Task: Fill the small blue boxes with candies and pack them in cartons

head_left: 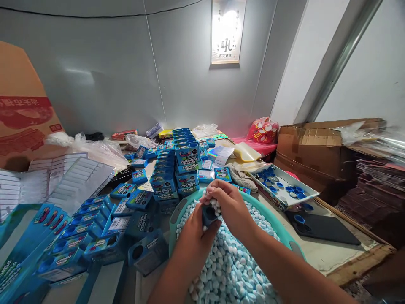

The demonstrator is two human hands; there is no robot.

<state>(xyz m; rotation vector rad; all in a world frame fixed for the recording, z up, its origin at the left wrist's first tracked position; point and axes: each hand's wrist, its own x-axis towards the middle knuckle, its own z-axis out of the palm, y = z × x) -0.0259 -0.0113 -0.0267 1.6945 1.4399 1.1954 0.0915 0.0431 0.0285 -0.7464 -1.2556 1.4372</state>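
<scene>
My left hand [195, 230] is wrapped around a small blue candy box [208, 216], its dark round opening facing up. My right hand [230, 204] is cupped at the top of that box, fingers closed around a few white candies [215, 205] right at the opening. Both hands are above a turquoise basin [173, 226] heaped with pale blue and white oval candies [234, 264]. How far the held box is filled is hidden by the fingers and candies.
Several blue boxes [145, 249] with round holes lie at the left. Stacked boxes [187, 164] stand behind the basin. At right are a tray [305, 188] with blue caps and a black flat slab [332, 232] with a blue cap [299, 219]. Cardboard cartons [306, 147] stand farther back.
</scene>
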